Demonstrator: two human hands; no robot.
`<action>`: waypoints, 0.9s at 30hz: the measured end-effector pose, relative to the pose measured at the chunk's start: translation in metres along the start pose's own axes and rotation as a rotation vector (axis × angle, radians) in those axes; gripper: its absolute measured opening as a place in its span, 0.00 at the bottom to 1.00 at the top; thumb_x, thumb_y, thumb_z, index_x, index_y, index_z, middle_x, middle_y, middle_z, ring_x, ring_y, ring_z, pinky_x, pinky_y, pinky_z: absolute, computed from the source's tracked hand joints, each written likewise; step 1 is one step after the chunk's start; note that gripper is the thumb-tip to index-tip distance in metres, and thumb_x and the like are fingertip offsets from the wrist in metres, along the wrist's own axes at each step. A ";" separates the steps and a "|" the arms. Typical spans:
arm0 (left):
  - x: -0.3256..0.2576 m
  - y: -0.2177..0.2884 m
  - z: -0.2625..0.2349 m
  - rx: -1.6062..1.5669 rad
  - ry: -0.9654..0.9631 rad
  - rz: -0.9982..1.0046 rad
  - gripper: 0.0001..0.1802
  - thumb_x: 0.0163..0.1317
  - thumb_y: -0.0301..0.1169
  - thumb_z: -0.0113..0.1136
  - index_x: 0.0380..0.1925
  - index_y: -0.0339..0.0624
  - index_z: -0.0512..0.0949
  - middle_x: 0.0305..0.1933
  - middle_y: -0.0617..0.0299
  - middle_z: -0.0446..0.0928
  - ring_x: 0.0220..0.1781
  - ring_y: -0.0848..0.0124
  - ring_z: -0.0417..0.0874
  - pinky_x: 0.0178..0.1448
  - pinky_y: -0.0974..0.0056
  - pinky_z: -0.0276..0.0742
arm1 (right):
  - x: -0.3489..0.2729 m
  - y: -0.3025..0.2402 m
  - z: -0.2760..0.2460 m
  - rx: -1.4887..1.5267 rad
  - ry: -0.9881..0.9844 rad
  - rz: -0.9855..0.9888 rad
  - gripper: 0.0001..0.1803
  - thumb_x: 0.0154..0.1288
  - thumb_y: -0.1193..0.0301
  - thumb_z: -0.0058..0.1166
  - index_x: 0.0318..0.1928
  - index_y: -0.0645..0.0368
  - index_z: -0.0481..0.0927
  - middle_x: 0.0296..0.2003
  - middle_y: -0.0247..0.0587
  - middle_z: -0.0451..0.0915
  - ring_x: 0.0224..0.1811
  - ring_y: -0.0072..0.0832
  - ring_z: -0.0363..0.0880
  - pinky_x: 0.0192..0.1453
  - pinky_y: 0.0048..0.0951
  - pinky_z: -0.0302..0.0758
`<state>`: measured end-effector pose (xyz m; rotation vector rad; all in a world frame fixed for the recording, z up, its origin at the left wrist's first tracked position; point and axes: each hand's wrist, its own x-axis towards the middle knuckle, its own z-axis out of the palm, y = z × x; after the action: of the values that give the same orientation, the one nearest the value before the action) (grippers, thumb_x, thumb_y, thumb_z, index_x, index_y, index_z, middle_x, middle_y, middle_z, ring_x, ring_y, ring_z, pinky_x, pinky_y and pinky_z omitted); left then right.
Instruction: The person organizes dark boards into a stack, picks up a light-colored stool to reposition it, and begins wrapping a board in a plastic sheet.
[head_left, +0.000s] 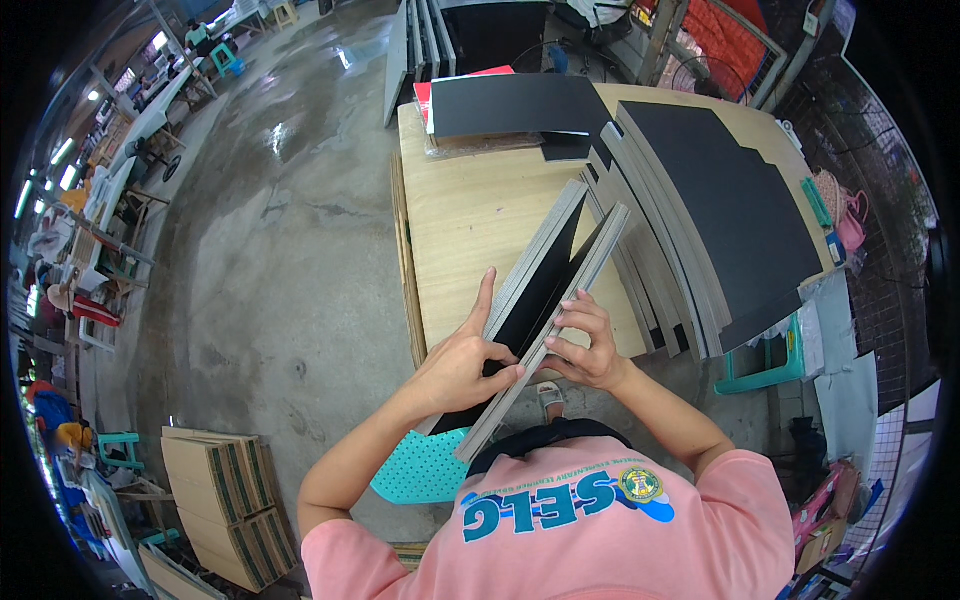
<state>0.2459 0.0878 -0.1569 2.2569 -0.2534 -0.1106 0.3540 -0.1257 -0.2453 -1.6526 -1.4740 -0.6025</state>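
Observation:
Two bundles of black-faced boards with grey edges stand tilted at the table's near edge, parted in a narrow V. My left hand (462, 362) lies across the left bundle (532, 258). Its index finger points up along the grey edges, while the thumb and other fingers reach over and pinch the right bundle (597, 255) near its lower part. From the right side, my right hand (592, 345) grips that same right bundle, with fingers on its grey edges. Between the bundles a black board face shows; my fingers hide how many boards are pinched.
Large stacks of black boards (725, 190) cover the right of the plywood table (465, 215). Black sheets (520, 105) lie over red and white ones at its far edge. A green stool (765, 370) and a teal perforated seat (425, 468) stand close by. Brown board bundles (215, 470) rest on the floor.

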 end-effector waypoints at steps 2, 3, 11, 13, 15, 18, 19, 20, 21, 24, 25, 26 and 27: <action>0.000 -0.001 0.002 0.017 0.038 0.039 0.12 0.55 0.37 0.63 0.30 0.39 0.86 0.72 0.26 0.33 0.48 0.43 0.82 0.54 0.58 0.75 | -0.001 0.000 0.001 -0.010 0.011 -0.005 0.30 0.40 0.62 0.74 0.48 0.47 0.77 0.48 0.40 0.70 0.58 0.43 0.69 0.68 0.53 0.62; 0.000 -0.003 0.004 0.026 0.062 0.066 0.12 0.54 0.36 0.63 0.29 0.39 0.86 0.72 0.25 0.33 0.47 0.43 0.82 0.54 0.58 0.76 | -0.001 0.000 0.001 -0.013 0.015 -0.007 0.30 0.40 0.62 0.74 0.47 0.47 0.77 0.47 0.39 0.70 0.58 0.42 0.69 0.68 0.53 0.62; 0.001 0.017 0.005 -0.017 0.150 -0.119 0.25 0.50 0.20 0.52 0.51 0.45 0.75 0.73 0.28 0.32 0.64 0.34 0.65 0.61 0.54 0.71 | 0.000 0.003 0.000 -0.022 -0.005 -0.023 0.29 0.40 0.62 0.74 0.45 0.50 0.77 0.44 0.39 0.71 0.54 0.41 0.72 0.67 0.53 0.64; -0.001 0.011 0.004 0.039 0.116 -0.082 0.30 0.49 0.17 0.50 0.56 0.48 0.70 0.73 0.29 0.30 0.64 0.33 0.65 0.61 0.53 0.70 | 0.000 0.003 0.001 -0.018 0.004 -0.021 0.29 0.40 0.62 0.74 0.45 0.51 0.77 0.43 0.38 0.71 0.53 0.41 0.72 0.66 0.53 0.64; -0.003 0.005 0.004 -0.041 0.203 -0.073 0.27 0.49 0.17 0.50 0.52 0.48 0.73 0.73 0.29 0.29 0.64 0.33 0.65 0.61 0.53 0.70 | 0.001 0.002 0.002 -0.010 0.010 -0.024 0.29 0.40 0.62 0.74 0.45 0.52 0.76 0.43 0.38 0.71 0.52 0.41 0.73 0.66 0.53 0.64; -0.004 0.007 0.000 -0.114 0.126 -0.125 0.22 0.49 0.18 0.52 0.46 0.46 0.79 0.73 0.28 0.30 0.65 0.35 0.65 0.63 0.54 0.68 | 0.001 0.002 0.001 0.006 0.013 -0.014 0.29 0.40 0.63 0.74 0.45 0.52 0.76 0.43 0.39 0.72 0.52 0.41 0.74 0.66 0.53 0.64; -0.005 0.008 -0.001 -0.130 0.067 -0.153 0.20 0.49 0.19 0.53 0.43 0.45 0.81 0.73 0.28 0.31 0.65 0.36 0.65 0.64 0.55 0.68 | 0.001 0.002 0.001 0.018 0.016 -0.005 0.29 0.40 0.64 0.74 0.45 0.53 0.76 0.43 0.39 0.72 0.52 0.41 0.74 0.66 0.53 0.64; -0.005 0.006 0.001 -0.052 0.102 -0.076 0.16 0.51 0.22 0.55 0.40 0.43 0.82 0.72 0.26 0.30 0.61 0.37 0.69 0.60 0.56 0.71 | 0.001 0.002 0.002 0.030 0.018 0.004 0.29 0.39 0.64 0.75 0.45 0.53 0.76 0.43 0.39 0.72 0.53 0.41 0.74 0.66 0.53 0.64; -0.006 0.003 0.005 0.027 0.137 0.001 0.12 0.52 0.24 0.57 0.37 0.40 0.83 0.72 0.24 0.30 0.57 0.38 0.74 0.57 0.57 0.74 | 0.001 0.002 0.002 0.035 0.018 -0.003 0.29 0.40 0.64 0.75 0.45 0.53 0.75 0.44 0.40 0.72 0.53 0.42 0.74 0.66 0.53 0.64; -0.003 0.011 0.004 0.039 0.109 -0.010 0.11 0.53 0.32 0.62 0.33 0.38 0.85 0.71 0.23 0.31 0.51 0.40 0.79 0.54 0.58 0.77 | 0.001 0.005 0.005 0.048 0.019 -0.019 0.30 0.40 0.65 0.74 0.45 0.53 0.75 0.45 0.40 0.73 0.54 0.42 0.74 0.66 0.53 0.64; -0.002 0.016 0.002 0.008 0.080 -0.053 0.12 0.53 0.34 0.63 0.32 0.39 0.86 0.71 0.22 0.32 0.50 0.40 0.80 0.54 0.58 0.77 | 0.003 0.005 0.006 0.055 0.021 -0.025 0.29 0.41 0.65 0.74 0.46 0.53 0.75 0.46 0.40 0.73 0.55 0.42 0.73 0.66 0.53 0.64; -0.002 0.013 0.003 0.021 0.095 -0.029 0.12 0.53 0.35 0.64 0.32 0.39 0.86 0.71 0.22 0.32 0.49 0.40 0.80 0.54 0.58 0.77 | 0.003 0.005 0.006 0.062 0.024 -0.030 0.29 0.41 0.65 0.74 0.46 0.53 0.75 0.46 0.40 0.73 0.55 0.42 0.73 0.66 0.53 0.65; -0.002 0.007 0.006 0.033 0.110 -0.004 0.12 0.53 0.36 0.64 0.32 0.39 0.86 0.71 0.22 0.33 0.48 0.40 0.81 0.53 0.58 0.77 | 0.003 0.005 0.007 0.057 0.026 -0.031 0.29 0.42 0.65 0.74 0.46 0.52 0.75 0.46 0.40 0.73 0.55 0.42 0.73 0.66 0.53 0.64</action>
<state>0.2418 0.0794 -0.1554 2.2881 -0.1934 0.0156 0.3586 -0.1183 -0.2478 -1.5748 -1.4871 -0.5920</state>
